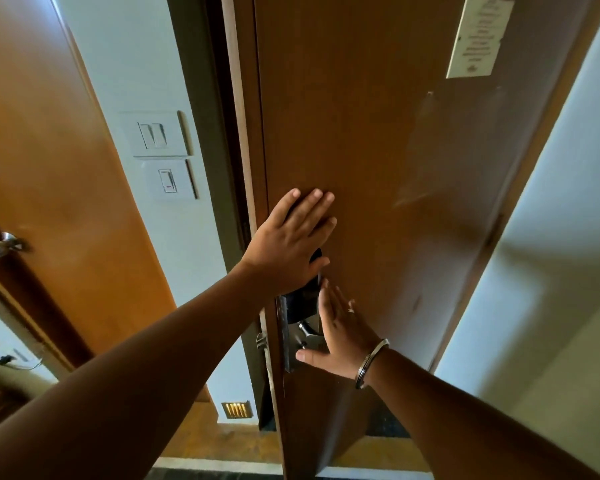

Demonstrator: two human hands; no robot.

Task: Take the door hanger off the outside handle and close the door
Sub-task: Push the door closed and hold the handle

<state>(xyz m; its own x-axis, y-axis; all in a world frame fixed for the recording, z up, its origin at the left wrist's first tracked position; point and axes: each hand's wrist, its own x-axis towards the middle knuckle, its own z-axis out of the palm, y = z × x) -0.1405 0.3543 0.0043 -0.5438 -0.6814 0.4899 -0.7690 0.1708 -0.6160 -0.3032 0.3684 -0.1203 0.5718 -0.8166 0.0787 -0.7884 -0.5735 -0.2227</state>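
The brown wooden door stands almost shut against its dark frame. My left hand presses flat on it near the edge, with a long dark door hanger pinned under the palm and thumb. The hanger's lower end covers the top of the metal lock plate. My right hand, with a ring and a steel bangle, lies flat and open on the door. Its thumb is beside the silver lever handle. The latch sticks out at the door's edge.
A printed notice hangs high on the door. Light switches sit on the pale wall to the left. Further left is another wooden door with a round knob. A pale wall closes in on the right.
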